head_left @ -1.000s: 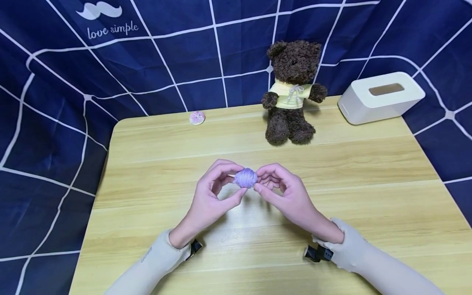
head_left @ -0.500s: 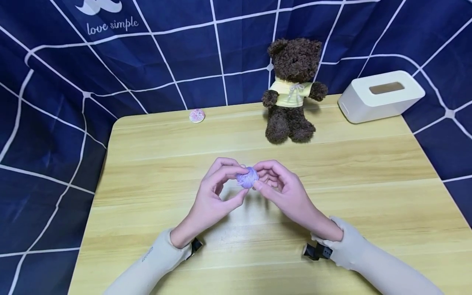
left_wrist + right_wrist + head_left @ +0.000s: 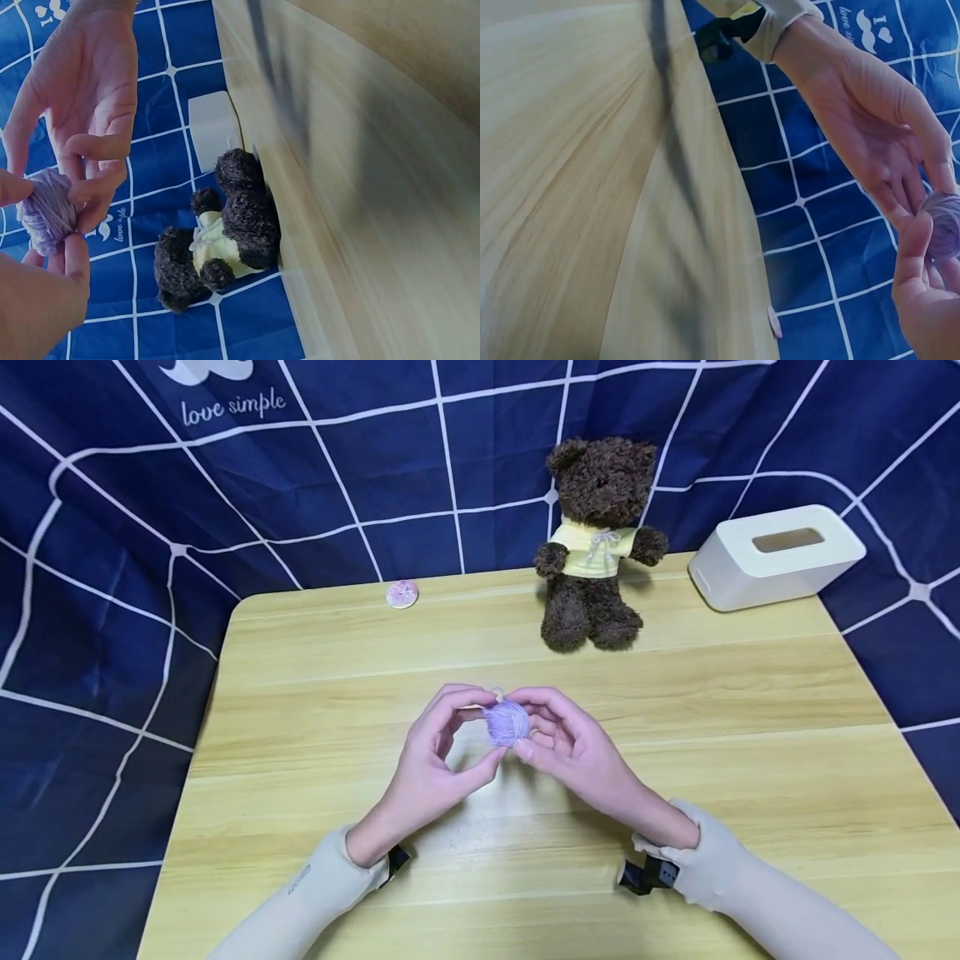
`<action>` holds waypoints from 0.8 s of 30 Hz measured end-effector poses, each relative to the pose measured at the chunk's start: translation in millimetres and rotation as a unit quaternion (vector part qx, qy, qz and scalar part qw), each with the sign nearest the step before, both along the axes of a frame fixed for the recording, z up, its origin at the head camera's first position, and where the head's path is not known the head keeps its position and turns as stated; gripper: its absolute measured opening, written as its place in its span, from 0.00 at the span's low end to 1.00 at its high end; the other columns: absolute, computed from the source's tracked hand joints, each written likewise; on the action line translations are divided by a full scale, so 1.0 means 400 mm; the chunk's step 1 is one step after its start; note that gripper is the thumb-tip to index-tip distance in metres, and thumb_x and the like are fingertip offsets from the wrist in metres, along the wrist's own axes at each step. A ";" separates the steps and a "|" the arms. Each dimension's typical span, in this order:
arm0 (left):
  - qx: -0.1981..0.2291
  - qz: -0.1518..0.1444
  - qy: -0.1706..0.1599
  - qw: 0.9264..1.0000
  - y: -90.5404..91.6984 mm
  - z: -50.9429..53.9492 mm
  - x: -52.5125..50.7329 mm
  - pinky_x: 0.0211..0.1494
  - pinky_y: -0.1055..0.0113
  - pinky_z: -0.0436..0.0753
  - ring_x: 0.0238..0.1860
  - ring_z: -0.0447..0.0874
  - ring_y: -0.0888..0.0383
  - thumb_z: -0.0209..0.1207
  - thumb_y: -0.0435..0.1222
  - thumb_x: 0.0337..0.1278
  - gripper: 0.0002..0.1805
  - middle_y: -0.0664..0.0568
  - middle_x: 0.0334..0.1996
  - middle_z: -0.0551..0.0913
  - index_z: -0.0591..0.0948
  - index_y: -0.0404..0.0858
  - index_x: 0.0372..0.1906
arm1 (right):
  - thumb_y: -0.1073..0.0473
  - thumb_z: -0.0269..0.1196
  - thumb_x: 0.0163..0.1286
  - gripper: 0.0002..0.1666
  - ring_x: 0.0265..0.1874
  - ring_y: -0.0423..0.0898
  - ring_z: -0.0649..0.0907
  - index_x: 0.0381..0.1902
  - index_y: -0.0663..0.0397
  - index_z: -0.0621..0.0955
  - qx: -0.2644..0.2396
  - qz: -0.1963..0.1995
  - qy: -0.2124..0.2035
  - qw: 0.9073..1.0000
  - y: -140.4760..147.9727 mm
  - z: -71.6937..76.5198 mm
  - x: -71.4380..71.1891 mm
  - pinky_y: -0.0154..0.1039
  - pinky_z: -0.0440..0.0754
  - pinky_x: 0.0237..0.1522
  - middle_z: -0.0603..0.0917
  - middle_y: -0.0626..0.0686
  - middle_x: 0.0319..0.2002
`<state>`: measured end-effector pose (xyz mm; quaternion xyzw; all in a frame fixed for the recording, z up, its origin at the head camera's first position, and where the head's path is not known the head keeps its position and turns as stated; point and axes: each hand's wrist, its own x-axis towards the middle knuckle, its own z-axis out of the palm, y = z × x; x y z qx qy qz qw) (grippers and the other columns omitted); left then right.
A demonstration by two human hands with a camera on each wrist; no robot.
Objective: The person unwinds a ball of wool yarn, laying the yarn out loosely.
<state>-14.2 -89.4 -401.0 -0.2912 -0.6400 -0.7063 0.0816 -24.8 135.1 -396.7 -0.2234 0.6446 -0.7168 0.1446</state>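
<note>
A small ball of purple yarn (image 3: pixel 507 724) is between my two hands, raised over the wooden table (image 3: pixel 322 752). My left hand (image 3: pixel 438 747) pinches its left side with thumb and forefinger. From the right, my right hand (image 3: pixel 581 747) grips it with the thumb at the lower edge and curled fingers behind. A small pale loop or tip, too small to identify, shows above the yarn. Wound strands of the yarn ball (image 3: pixel 49 212) are visible in the left wrist view. The right wrist view shows its coiled end (image 3: pixel 946 225), partly cut off by the frame.
A brown teddy bear (image 3: pixel 597 547) in a yellow shirt sits at the table's back edge. Right of it stands a white tissue box (image 3: pixel 776 560). A round pink-and-white disc (image 3: pixel 402 594) lies at the back left. Dark blue gridded cloth (image 3: pixel 390 468) surrounds the table.
The yarn ball has turned between the fingers and shifted slightly right. My fingers have changed their hold on it a little. The bear, box and disc have stayed put.
</note>
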 end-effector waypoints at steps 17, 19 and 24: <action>-0.016 0.028 -0.074 0.997 -0.010 0.000 0.013 0.59 0.56 0.86 0.64 0.79 0.36 0.66 0.26 0.64 0.40 0.44 0.73 0.71 0.64 0.32 0.79 | 0.81 0.64 0.70 0.28 0.57 0.52 0.86 0.66 0.76 0.72 -0.041 -0.025 0.018 0.999 -0.001 -0.010 -0.006 0.43 0.86 0.62 0.81 0.66 0.59; -0.013 0.018 -0.117 0.993 -0.003 -0.002 0.018 0.57 0.60 0.87 0.61 0.82 0.41 0.67 0.25 0.66 0.37 0.44 0.69 0.74 0.66 0.33 0.77 | 0.83 0.64 0.68 0.29 0.59 0.52 0.84 0.65 0.76 0.72 -0.048 -0.036 0.037 0.997 -0.005 -0.013 -0.006 0.43 0.85 0.64 0.80 0.66 0.59; 0.037 -0.023 -0.206 0.977 0.028 0.004 0.025 0.55 0.62 0.90 0.52 0.87 0.51 0.68 0.23 0.69 0.28 0.38 0.58 0.81 0.72 0.26 0.70 | 0.87 0.67 0.61 0.31 0.59 0.53 0.82 0.61 0.75 0.72 -0.048 -0.074 0.093 0.992 -0.017 -0.018 -0.004 0.39 0.83 0.64 0.78 0.65 0.60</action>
